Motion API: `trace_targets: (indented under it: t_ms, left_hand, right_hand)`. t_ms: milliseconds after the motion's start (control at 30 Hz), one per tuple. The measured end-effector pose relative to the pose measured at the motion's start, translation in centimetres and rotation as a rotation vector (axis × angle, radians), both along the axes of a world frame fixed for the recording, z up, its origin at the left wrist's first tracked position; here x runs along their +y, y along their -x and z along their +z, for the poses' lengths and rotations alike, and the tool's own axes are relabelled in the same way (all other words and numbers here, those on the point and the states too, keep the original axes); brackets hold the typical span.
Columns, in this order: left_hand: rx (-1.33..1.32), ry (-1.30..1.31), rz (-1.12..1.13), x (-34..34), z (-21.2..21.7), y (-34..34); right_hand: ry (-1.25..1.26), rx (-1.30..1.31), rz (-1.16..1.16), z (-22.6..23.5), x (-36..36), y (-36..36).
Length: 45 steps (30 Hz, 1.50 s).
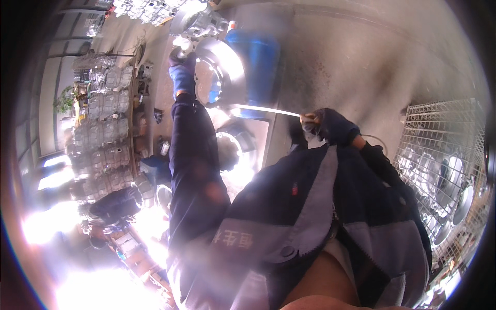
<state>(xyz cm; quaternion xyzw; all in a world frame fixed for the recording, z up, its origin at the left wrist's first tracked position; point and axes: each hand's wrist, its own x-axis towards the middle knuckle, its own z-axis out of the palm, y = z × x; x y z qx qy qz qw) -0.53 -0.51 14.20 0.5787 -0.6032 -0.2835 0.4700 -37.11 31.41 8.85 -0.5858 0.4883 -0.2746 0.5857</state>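
Note:
My left hand (182,75), in a dark blue glove, is stretched far forward. Its fingers are closed at the left edge of a large, shiny ring-shaped metal casting (233,64), which stands tilted; glare blurs the exact grip. My right hand (335,125), also gloved, is closed around the brownish handle of a long, thin file-like tool (268,109). The tool's bright blade points left, its tip close to the casting's lower edge. Below that casting lies another round metal casting (240,147), partly washed out by light.
Beyond the ring stands a blue plastic bin (263,64). More castings (196,20) are at the far side. To the right is a wire cage (439,155) holding metal parts. Stacked castings (108,119) line the left, where another person (114,206) is at a bench.

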Motion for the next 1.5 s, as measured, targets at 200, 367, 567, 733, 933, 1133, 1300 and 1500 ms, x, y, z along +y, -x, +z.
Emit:
trace_targets:
  t_ms: [200, 367, 567, 733, 933, 1133, 1300, 1500]
  left_hand:
    - [-0.155, 0.014, 0.073, -1.0, -0.6, -0.5]
    - [-0.225, 0.022, 0.117, 0.4, 0.4, 0.8]
    - [0.403, -0.092, -0.184, 5.9, 4.7, 2.9]
    - [0.517, -0.076, -0.102, 6.5, 5.4, 4.2]
    - [0.418, 0.000, -0.108, 5.6, 4.2, 3.6]
    - [0.339, -0.001, -0.072, 6.0, 4.2, 3.7]
    - [0.185, 0.027, -0.048, 6.4, 4.5, 3.5]
    - [0.181, 0.036, 0.000, 5.7, 3.7, 3.0]
  right_hand:
    - [0.148, -0.113, 0.104, 1.6, 0.3, 0.4]
    - [0.049, -0.029, -0.027, 4.6, -0.3, 0.0]
    - [0.090, -0.281, 0.006, 7.6, -2.5, -1.7]
    - [0.109, -0.144, -0.163, 8.3, -3.3, -2.1]
    - [0.179, 0.236, -0.107, 6.4, -3.8, -2.4]
    - [0.167, 0.061, -0.065, 7.6, -4.3, -2.0]
    - [-0.024, -0.011, -0.164, 10.7, -4.4, -1.7]
    - [-0.063, 0.019, -0.077, 11.2, -5.5, -2.5]
